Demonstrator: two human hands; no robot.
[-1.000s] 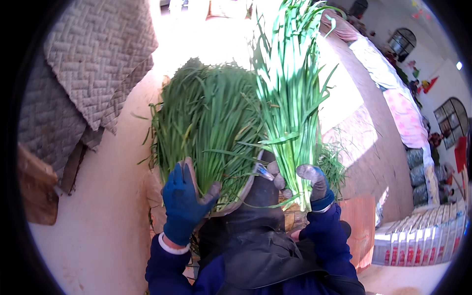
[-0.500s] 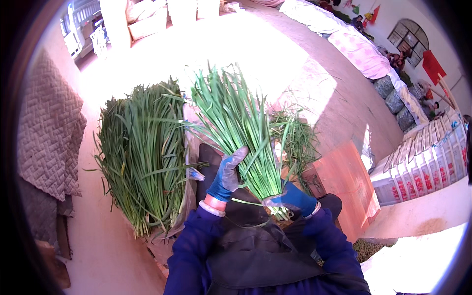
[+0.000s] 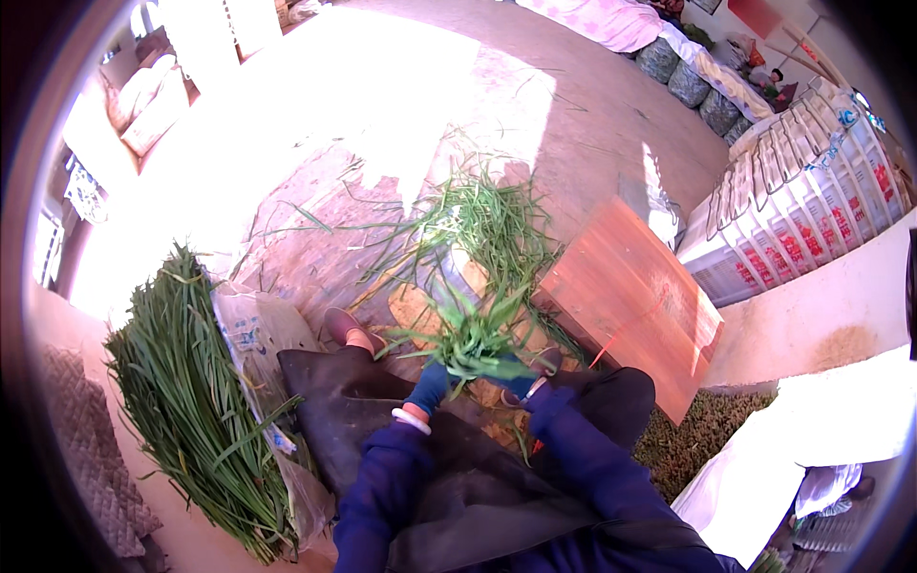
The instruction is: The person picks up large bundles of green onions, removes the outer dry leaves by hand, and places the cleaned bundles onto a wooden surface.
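My left hand (image 3: 435,380) and my right hand (image 3: 518,380), in blue gloves, are closed around a bunch of long green leaves (image 3: 468,334). I see the bunch end-on, leaf tips pointing up at the camera, hiding most of my fingers and the lower stalks. At my left lies a big pile of the same leaves (image 3: 196,401) on clear plastic (image 3: 244,325). Beyond my hands, loose trimmings (image 3: 487,220) are scattered on the floor and on a yellowish mat (image 3: 411,310). A dark apron (image 3: 363,439) covers my lap.
A reddish wooden board (image 3: 630,306) stands at my right, with a slatted white crate (image 3: 793,210) behind it. Bagged bundles (image 3: 688,81) under cloths line the back right, where small figures are indistinct. A quilted mat (image 3: 86,449) lies at far left, sacks (image 3: 148,100) at back left.
The bunch, earlier stretched out away from me, is now end-on between my hands, lower in view. The camera has swung, showing more floor; the big pile sits farther left.
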